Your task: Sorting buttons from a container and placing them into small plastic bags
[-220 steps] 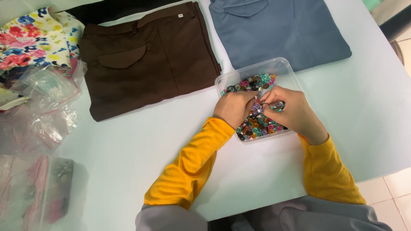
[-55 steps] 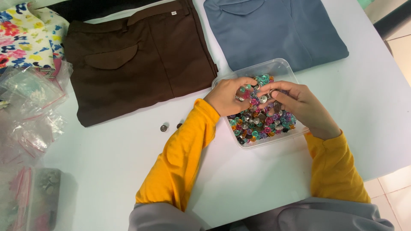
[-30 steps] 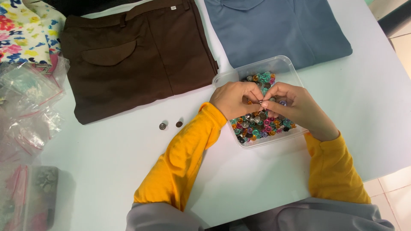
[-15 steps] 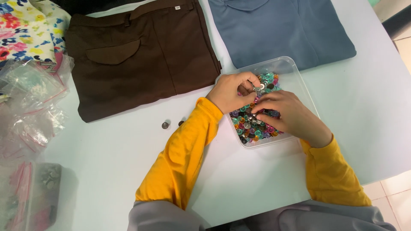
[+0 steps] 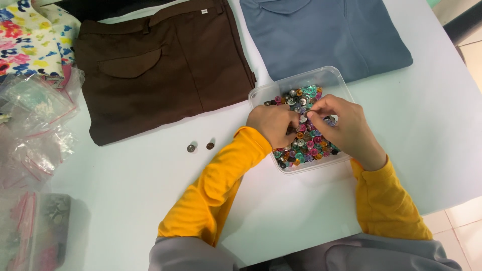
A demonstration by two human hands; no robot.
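Sifting buttons [image 5: 305, 143] in a clear tray [image 5: 321, 79], both hands [image 5: 273, 123] curl, grip seemingly empty.

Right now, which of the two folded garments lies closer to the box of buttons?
The blue garment: its lower edge reaches the clear box's far rim, while the brown garment lies off to the left.

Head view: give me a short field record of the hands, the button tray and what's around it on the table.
left hand: in the clear plastic tray of mixed coloured buttons, fingers curled among them
right hand: over the same tray, fingertips pinched at the buttons; what it grips cannot be told
loose items: two small round buttons on the white table, left of the tray
garments: folded brown trousers; folded blue-grey shirt; floral fabric at far left
other: clear zip bags at the left edge
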